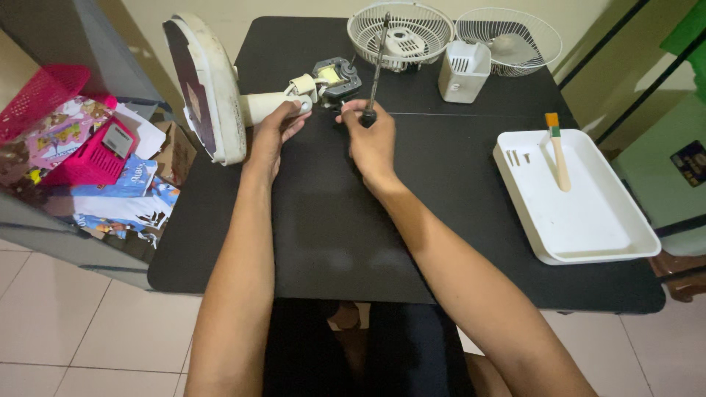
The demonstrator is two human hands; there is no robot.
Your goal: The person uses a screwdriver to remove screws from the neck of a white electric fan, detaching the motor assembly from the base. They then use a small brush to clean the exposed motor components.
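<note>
A white fan stand lies on its side on the black table (331,235), its round base (202,84) up at the left and its neck (268,104) pointing right to the bare motor (334,77). My left hand (276,129) grips the neck just below the motor. My right hand (371,140) is shut on the dark handle of a screwdriver (376,66), whose shaft stands up and away from me beside the motor.
Two white fan grilles (401,29) (507,37) and a white housing part (463,70) lie at the table's back. A white tray (581,213) at the right holds a paintbrush (559,151) and a few screws (515,156). Pink baskets and papers (81,162) crowd a shelf at the left.
</note>
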